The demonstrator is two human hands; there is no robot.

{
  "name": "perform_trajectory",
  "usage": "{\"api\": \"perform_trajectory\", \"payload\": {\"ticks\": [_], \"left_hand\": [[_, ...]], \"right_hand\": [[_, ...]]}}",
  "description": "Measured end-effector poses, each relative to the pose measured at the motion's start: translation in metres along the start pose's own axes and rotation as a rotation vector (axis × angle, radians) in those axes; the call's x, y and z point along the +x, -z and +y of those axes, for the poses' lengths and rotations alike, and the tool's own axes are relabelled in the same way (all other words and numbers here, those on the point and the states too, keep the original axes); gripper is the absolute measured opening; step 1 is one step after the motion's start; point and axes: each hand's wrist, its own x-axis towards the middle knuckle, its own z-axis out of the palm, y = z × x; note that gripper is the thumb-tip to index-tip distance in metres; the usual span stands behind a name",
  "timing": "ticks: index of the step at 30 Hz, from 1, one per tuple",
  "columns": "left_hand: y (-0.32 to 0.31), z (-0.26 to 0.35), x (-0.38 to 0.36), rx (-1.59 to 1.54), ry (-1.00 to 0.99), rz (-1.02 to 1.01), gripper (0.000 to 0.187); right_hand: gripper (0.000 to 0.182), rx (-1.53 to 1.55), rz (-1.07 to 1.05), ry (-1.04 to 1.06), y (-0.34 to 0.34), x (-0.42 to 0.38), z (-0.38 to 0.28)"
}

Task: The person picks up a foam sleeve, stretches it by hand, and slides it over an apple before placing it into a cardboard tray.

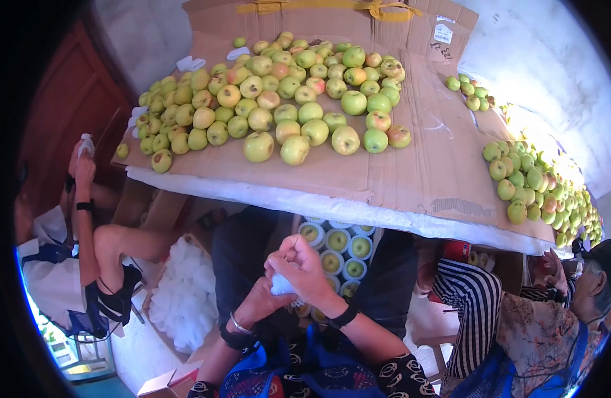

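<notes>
My left hand (255, 303) and my right hand (305, 268) meet over my lap, both closed around a white foam net sleeve (281, 286); whether an apple sits inside it is hidden by the fingers. Just beyond my hands is a box of apples (338, 249), each wrapped in a white foam net. On the cardboard-covered table (411, 172) above lies a big pile of loose green-yellow apples (279, 99).
A heap of white foam nets (182, 298) lies in a box at my left. One person sits at left, hand (83, 162) raised with a white net; another in a striped sleeve (468, 298) sits at right. More apples (541, 189) cover the table's right side.
</notes>
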Motion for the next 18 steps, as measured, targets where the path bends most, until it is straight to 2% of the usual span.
{"api": "perform_trajectory", "payload": {"ticks": [2,5,6,8,11,15,17,18], "left_hand": [[0.004,-0.005,-0.001,0.047,0.060,-0.097,0.024],[0.000,-0.005,0.000,-0.005,0.117,-0.167,0.013],[-0.003,-0.003,-0.001,-0.007,0.118,-0.168,0.013],[-0.008,0.003,0.001,-0.226,0.100,-0.144,0.014],[-0.003,0.003,0.008,-0.249,0.129,-0.148,0.013],[-0.012,0.020,0.009,-0.429,0.054,-0.194,0.020],[-0.017,0.028,0.008,-0.397,0.078,-0.070,0.009],[-0.016,0.027,0.009,-0.398,0.080,-0.070,0.009]], "right_hand": [[0.025,0.104,0.013,-0.137,-0.005,0.001,-0.010],[0.025,0.230,0.017,-0.155,-0.009,0.009,-0.014],[0.025,0.229,0.019,-0.157,-0.009,0.012,-0.017],[0.025,0.309,0.092,-0.188,-0.010,0.020,-0.022],[0.023,0.450,0.100,-0.205,-0.003,0.029,-0.023],[0.023,0.416,0.124,-0.191,0.004,0.035,-0.030],[0.023,0.393,0.125,-0.169,0.001,0.034,-0.027],[0.024,0.366,0.127,-0.146,0.001,0.033,-0.027]]}}
